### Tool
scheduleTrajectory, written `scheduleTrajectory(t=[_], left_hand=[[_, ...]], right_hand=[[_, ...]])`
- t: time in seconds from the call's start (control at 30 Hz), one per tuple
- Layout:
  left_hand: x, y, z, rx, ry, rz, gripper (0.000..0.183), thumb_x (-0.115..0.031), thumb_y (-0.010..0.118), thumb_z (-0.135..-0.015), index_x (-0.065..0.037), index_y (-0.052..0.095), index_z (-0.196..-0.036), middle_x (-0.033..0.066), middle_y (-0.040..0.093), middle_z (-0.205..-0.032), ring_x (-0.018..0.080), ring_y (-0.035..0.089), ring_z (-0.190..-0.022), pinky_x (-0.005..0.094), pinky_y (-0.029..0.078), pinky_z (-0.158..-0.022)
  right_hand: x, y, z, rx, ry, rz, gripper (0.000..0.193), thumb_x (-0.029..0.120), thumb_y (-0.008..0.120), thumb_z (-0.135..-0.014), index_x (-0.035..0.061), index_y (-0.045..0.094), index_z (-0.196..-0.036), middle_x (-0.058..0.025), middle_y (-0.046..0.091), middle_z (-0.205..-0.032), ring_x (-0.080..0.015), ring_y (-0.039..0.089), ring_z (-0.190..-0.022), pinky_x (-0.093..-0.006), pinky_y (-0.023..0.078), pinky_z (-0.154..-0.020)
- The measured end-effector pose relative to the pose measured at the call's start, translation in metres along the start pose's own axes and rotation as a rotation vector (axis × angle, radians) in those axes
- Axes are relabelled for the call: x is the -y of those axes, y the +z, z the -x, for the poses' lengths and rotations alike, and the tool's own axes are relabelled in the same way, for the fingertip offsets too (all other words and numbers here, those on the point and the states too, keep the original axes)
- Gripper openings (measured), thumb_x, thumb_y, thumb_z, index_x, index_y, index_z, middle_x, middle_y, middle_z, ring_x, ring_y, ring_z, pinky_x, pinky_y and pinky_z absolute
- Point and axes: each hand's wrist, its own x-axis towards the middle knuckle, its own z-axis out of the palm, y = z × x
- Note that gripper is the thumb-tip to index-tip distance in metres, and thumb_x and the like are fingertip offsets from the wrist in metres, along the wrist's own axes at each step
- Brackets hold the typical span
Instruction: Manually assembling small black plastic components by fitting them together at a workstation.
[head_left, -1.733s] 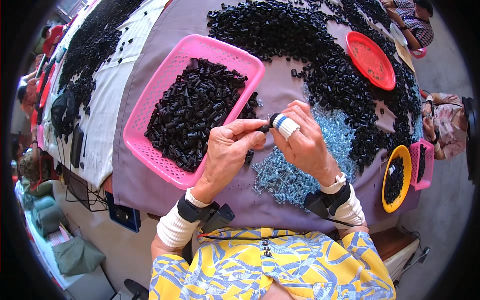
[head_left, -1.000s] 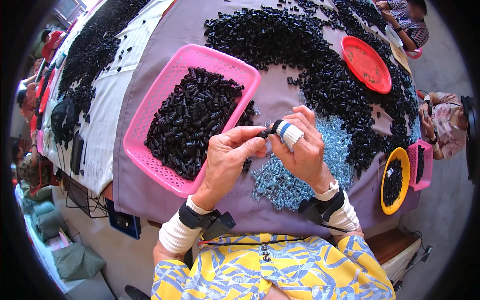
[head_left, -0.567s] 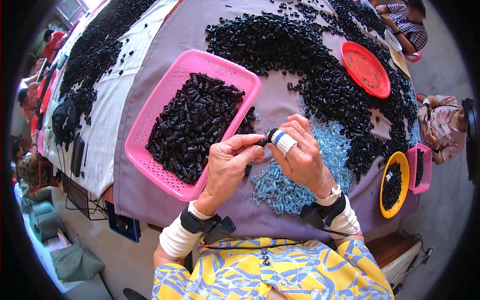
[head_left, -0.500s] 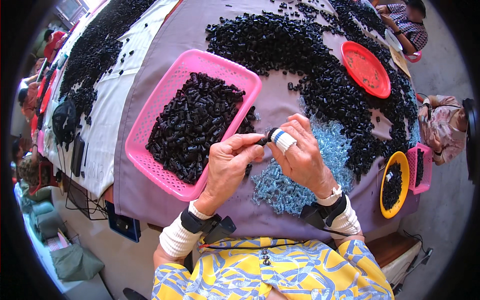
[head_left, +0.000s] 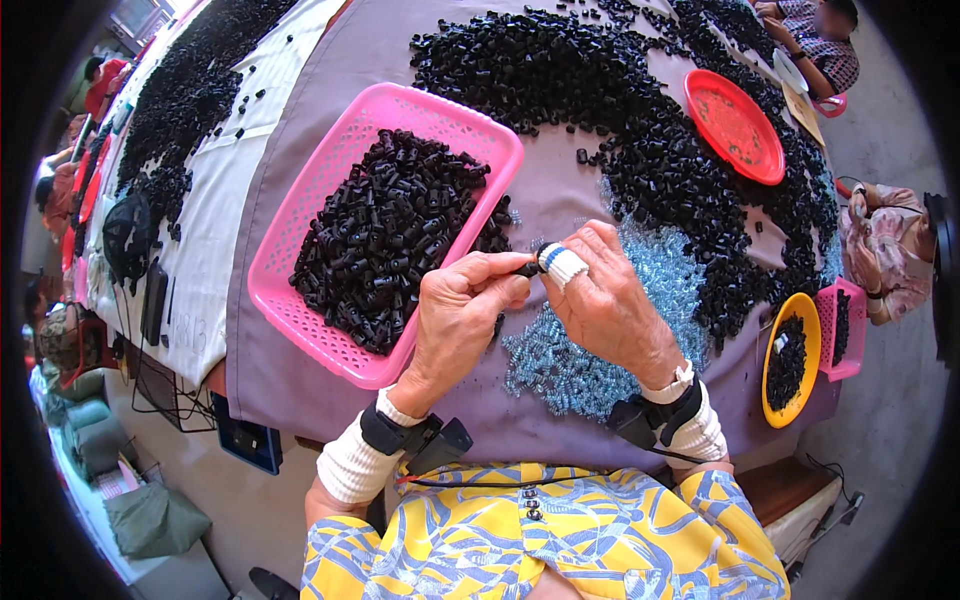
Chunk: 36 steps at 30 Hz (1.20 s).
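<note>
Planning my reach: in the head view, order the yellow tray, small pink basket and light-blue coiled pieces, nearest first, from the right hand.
1. Light-blue coiled pieces: beneath the right hand.
2. Yellow tray: off to the right.
3. Small pink basket: farther right, beyond the tray.

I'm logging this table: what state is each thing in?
Left hand, pinching a black part
Right hand, fingers bent, contact unclear
Black part, held, partly hidden
White finger sleeve, worn
Large pink basket, partly filled
Bluish pieces, loosely heaped
Yellow bowl, partly filled
Small pink basket, holding black pieces
</note>
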Motion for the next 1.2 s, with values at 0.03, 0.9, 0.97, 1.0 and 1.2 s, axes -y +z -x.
scheduleTrajectory(t=[0.03, 0.9, 0.97, 1.0, 1.2], left_hand=[[0.000, 0.000, 0.000, 0.000, -0.002, 0.000, 0.021, 0.002, 0.062, -0.082, 0.002, 0.067, -0.103, 0.0033, 0.066, -0.086, 0.0066, 0.060, -0.073, 0.0193, 0.049, -0.066], [0.008, 0.004, -0.003, -0.041, -0.060, 0.030, 0.018, -0.001, 0.061, -0.083, 0.004, 0.066, -0.100, 0.0066, 0.067, -0.088, 0.0095, 0.062, -0.076, 0.0229, 0.052, -0.069], [0.006, 0.004, -0.004, -0.037, -0.084, 0.066, 0.019, -0.002, 0.062, -0.083, 0.005, 0.065, -0.101, 0.0075, 0.067, -0.088, 0.0104, 0.063, -0.077, 0.0230, 0.051, -0.070], [0.005, 0.004, -0.005, -0.036, -0.104, 0.101, 0.021, -0.003, 0.063, -0.083, 0.005, 0.064, -0.102, 0.0085, 0.067, -0.088, 0.0113, 0.063, -0.077, 0.0231, 0.051, -0.071], [0.007, 0.004, -0.007, -0.015, -0.225, 0.268, 0.023, -0.005, 0.059, -0.087, 0.006, 0.061, -0.107, 0.0114, 0.066, -0.095, 0.0164, 0.065, -0.084, 0.0295, 0.053, -0.080]], right_hand=[[0.000, -0.001, -0.001, 0.023, -0.013, 0.029, 0.012, 0.002, 0.062, -0.068, -0.0010, 0.053, -0.076, -0.0137, 0.053, -0.074, -0.0295, 0.053, -0.074, -0.0415, 0.041, -0.075], [-0.002, 0.007, 0.001, 0.076, 0.066, 0.007, 0.011, 0.010, 0.061, -0.074, 0.0036, 0.053, -0.076, -0.0118, 0.055, -0.072, -0.0284, 0.055, -0.074, -0.0422, 0.039, -0.080], [0.000, 0.004, 0.000, 0.092, 0.065, 0.113, 0.014, 0.014, 0.064, -0.073, 0.0038, 0.055, -0.078, -0.0117, 0.057, -0.074, -0.0272, 0.056, -0.076, -0.0441, 0.037, -0.084], [0.001, 0.004, -0.001, 0.090, 0.065, 0.115, 0.014, 0.014, 0.064, -0.073, 0.0038, 0.055, -0.078, -0.0117, 0.057, -0.074, -0.0272, 0.056, -0.076, -0.0441, 0.037, -0.084], [-0.005, 0.014, 0.001, -0.002, 0.072, 0.169, 0.024, 0.021, 0.070, -0.070, 0.0031, 0.057, -0.078, -0.0114, 0.057, -0.073, -0.0269, 0.055, -0.072, -0.0440, 0.037, -0.084]])
